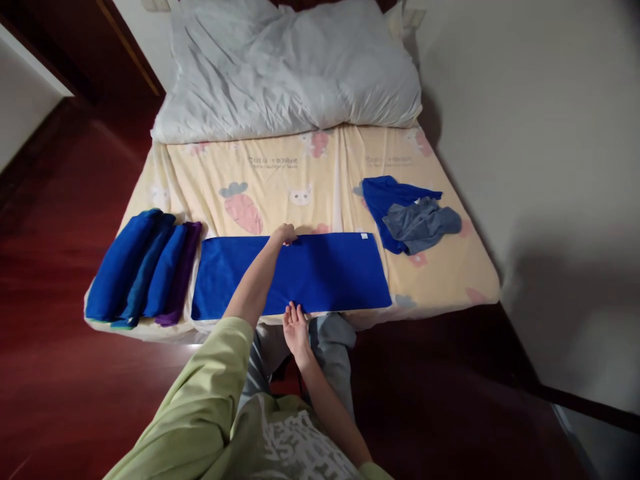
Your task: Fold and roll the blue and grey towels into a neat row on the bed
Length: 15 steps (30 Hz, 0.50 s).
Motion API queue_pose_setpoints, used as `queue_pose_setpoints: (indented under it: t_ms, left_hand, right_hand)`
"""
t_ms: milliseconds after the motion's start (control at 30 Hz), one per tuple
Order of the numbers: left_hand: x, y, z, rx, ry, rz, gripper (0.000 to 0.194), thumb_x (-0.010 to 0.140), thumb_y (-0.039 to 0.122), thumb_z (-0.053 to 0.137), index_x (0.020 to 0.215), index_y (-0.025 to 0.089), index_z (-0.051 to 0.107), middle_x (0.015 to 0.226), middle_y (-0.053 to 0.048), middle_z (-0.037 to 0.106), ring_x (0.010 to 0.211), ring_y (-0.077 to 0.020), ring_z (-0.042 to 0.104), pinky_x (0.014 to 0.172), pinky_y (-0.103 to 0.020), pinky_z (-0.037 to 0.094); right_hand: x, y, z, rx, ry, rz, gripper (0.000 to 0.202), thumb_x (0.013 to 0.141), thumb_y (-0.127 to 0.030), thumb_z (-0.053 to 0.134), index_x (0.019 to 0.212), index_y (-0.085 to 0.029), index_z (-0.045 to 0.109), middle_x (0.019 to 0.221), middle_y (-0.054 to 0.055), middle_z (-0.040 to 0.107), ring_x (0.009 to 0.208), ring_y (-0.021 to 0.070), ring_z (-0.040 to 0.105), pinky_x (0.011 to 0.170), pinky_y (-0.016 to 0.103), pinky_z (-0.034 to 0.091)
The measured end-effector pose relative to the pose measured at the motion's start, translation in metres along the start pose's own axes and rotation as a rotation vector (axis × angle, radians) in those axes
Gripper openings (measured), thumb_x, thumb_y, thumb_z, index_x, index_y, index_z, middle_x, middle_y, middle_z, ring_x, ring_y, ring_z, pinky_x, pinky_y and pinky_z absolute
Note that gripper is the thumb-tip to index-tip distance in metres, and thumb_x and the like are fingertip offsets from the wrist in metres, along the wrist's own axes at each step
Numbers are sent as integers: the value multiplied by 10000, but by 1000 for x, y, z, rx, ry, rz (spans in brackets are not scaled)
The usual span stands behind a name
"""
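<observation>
On the bed (440, 280), the blue cloth (340, 273) lies flat. My left hand (285, 233) seems closed on its twelve-o'clock edge; my right hand (296, 330), open, touches six, opposite, steadying both long sides.

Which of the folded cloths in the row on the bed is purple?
The purple cloth, at the row's right end, beside the flat blue cloth; the other folded cloths are blue or teal.
</observation>
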State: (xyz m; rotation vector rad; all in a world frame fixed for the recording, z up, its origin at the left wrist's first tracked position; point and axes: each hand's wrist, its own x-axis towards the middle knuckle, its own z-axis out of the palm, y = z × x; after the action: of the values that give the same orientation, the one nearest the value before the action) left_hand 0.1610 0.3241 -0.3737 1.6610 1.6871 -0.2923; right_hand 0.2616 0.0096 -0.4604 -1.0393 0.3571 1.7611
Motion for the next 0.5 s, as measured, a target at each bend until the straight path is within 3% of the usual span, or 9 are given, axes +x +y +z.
queue_pose_setpoints:
  t_ms: [100, 200, 333, 500]
  left_hand:
    - [2, 1, -3, 31, 16, 0, 156, 790, 225, 701, 682, 113, 723, 495, -73, 613, 607, -190, 665, 747, -259, 547]
    - [-3, 2, -3, 7, -3, -3, 242, 812, 266, 699, 609, 134, 695, 464, -64, 583, 599, -197, 653, 750, -269, 537]
    - [-12, 3, -1, 22, 20, 14, 308, 878, 305, 656, 629, 129, 698, 477, -69, 587, 617, -192, 652, 773, -263, 527]
    - [-9, 5, 1, 13, 43, -7, 235, 892, 258, 641, 744, 96, 724, 492, -67, 601, 597, -184, 653, 742, -254, 529]
  right_hand:
    - [1, 0, 0, 1, 19, 5, 247, 1038, -293, 510, 952, -238, 735, 1293, 30, 694, 1082, 117, 685, 854, 236, 597]
    - [3, 1, -1, 10, 4, -2, 218, 1026, -305, 544, 952, -250, 742, 1217, 26, 724, 1072, 123, 690, 877, 255, 599]
    - [5, 2, -1, 57, 3, -4, 230, 1028, -304, 548, 924, -238, 742, 1104, 30, 755, 1030, 127, 702, 861, 255, 608]
    - [3, 1, 2, 78, 18, 9, 237, 1035, -261, 529, 924, -219, 735, 1109, 36, 755, 1019, 112, 706, 846, 227, 603]
